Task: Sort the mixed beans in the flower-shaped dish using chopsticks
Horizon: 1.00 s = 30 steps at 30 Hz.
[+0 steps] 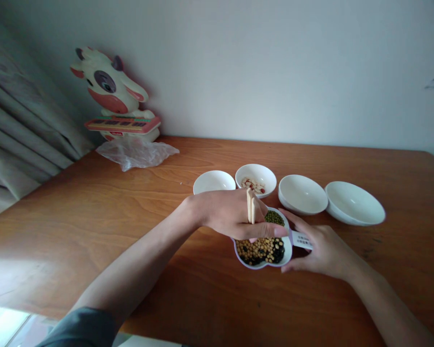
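Observation:
A white scalloped dish [243,260] with a lilac rim holds green, yellow and black beans. My left hand [231,212] reaches across it with the fingers closed around a pair of pale wooden chopsticks [251,206]. Their ends stick up above the hand; the lower parts are hidden. From the right, my right hand [320,248] steadies the dish, thumb and fingers at its rim on either side of a short handle with a printed label [302,239]. Just behind the dish, a white bowl [271,176] contains some sliced reddish-edged pieces.
Three more white bowls stand in the row: one at left [214,180], partly behind my left arm, and two at right, a round one [302,193] and a wider one [356,202]. A cow-shaped toy keyboard [123,123] and crumpled plastic bag [137,152] are at back left.

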{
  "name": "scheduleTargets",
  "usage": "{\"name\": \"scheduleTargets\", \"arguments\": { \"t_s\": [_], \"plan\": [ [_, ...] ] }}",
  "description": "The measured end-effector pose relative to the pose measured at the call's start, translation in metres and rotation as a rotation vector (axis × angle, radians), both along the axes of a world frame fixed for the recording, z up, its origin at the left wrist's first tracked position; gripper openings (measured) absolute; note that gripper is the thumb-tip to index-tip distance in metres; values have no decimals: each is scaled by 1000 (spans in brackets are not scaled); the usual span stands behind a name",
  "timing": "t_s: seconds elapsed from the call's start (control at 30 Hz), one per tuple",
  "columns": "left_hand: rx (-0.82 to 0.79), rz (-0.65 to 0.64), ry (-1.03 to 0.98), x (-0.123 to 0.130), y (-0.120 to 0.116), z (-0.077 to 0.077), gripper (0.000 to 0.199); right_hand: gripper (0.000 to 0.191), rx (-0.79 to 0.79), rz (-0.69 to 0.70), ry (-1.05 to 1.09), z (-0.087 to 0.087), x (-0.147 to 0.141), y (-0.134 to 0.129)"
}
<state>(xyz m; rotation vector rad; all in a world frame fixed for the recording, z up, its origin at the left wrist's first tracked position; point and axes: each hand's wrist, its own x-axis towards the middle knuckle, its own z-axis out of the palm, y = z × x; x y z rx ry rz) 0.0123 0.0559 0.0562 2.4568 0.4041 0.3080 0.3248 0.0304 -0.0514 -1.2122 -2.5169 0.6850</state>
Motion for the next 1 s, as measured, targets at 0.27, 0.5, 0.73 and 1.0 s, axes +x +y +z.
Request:
{"name": "scheduleTargets", "arguments": {
  "t_s": [0.27,0.5,0.73,1.0],
  "plan": [
    [-33,-13,-30,2,1,-4,71,128,-2,0,-13,1,0,0],
    [2,1,-69,5,1,-9,68,127,-10,5,-12,1,0,0],
    [132,-30,-150,8,3,-13,65,128,-4,-2,-16,2,-1,0],
    [170,10,-197,3,5,-7,62,128,-10,11,4,0,0,1]
  ]
}}
